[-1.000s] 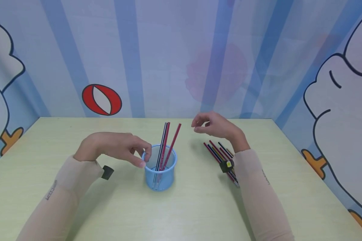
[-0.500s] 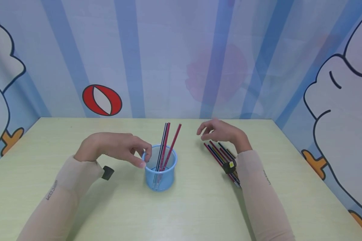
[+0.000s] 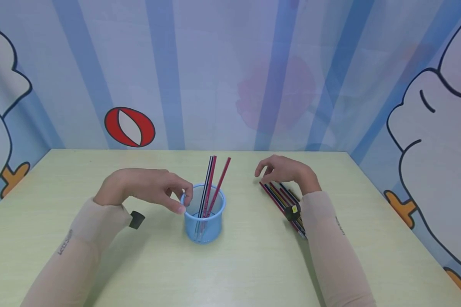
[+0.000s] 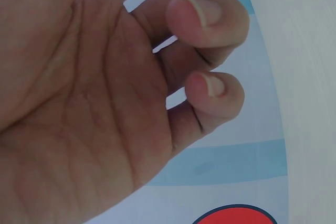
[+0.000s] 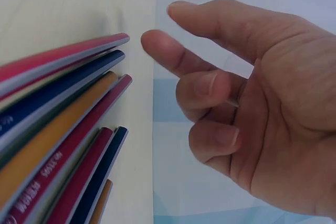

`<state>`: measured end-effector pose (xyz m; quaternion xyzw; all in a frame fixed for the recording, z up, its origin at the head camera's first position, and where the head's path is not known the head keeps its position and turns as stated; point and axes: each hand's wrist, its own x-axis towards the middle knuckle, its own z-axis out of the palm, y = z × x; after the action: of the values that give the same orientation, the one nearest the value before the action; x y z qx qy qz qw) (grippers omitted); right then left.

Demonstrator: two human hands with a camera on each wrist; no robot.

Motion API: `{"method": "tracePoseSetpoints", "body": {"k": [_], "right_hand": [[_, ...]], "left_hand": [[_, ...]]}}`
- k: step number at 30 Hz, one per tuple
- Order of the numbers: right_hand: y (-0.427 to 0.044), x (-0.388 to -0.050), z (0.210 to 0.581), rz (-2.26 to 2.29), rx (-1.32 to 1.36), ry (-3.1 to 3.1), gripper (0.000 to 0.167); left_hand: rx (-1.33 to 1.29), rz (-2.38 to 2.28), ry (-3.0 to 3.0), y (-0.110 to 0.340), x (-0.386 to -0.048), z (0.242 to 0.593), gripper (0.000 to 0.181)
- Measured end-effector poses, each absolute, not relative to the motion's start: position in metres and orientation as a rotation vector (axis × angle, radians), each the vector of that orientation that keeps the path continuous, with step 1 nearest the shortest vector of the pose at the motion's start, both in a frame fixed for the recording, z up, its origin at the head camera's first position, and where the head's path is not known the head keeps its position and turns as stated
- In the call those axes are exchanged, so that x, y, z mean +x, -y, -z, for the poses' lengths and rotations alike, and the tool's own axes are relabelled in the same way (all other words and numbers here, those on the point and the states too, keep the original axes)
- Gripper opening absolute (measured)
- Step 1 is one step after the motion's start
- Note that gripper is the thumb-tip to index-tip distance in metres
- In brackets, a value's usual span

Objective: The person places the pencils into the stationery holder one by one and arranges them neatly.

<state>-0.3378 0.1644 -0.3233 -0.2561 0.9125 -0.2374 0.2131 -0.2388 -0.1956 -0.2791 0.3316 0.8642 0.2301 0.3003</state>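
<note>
- Watching from my end, I have the left hand [image 3: 150, 187] bent at the wrist, back upward, fingers reaching across to the blue cup [image 3: 209, 232].
- It's a pinch there: thumb against the rim, index finger hooked over it, so that hand is gripping the cup's wall.
- Now the right hand [image 3: 286, 169]: forearm running up and away, wrist bent inward, palm down, hovering above the table [image 3: 246, 268].
- On my right wrist feed, the thumb [image 5: 226, 19] and index finger [image 5: 170, 53] reach out with a gap between them, the other two visible fingers loosely curled; nothing is in this grasp.
- Just beside and below those right fingers lies the bunch of loose pencils [image 3: 277, 197], apart from the index fingertip.
- Their long axes run diagonally, far ends toward the right fingertips, near ends back under the wrist, fanning a little.
- Right next to the left fingertips, inside the cup, a dark striped pencil [image 3: 205, 183] and a red pencil [image 3: 210, 183] stand close together, steep, tops leaning slightly away from the left hand.
- A second red pencil [image 3: 218, 187] tilts further, its top pointing toward the right hand's side.
</note>
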Motion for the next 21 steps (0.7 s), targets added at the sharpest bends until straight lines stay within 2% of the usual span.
{"method": "tracePoseSetpoints", "body": {"k": [21], "right_hand": [[-0.1559,-0.3376,0.3307,0.530,-0.626,-2.605,0.018]], "left_hand": [[0.899,-0.605,-2.295,0.1956,-0.2384,0.2785,0.013]]}}
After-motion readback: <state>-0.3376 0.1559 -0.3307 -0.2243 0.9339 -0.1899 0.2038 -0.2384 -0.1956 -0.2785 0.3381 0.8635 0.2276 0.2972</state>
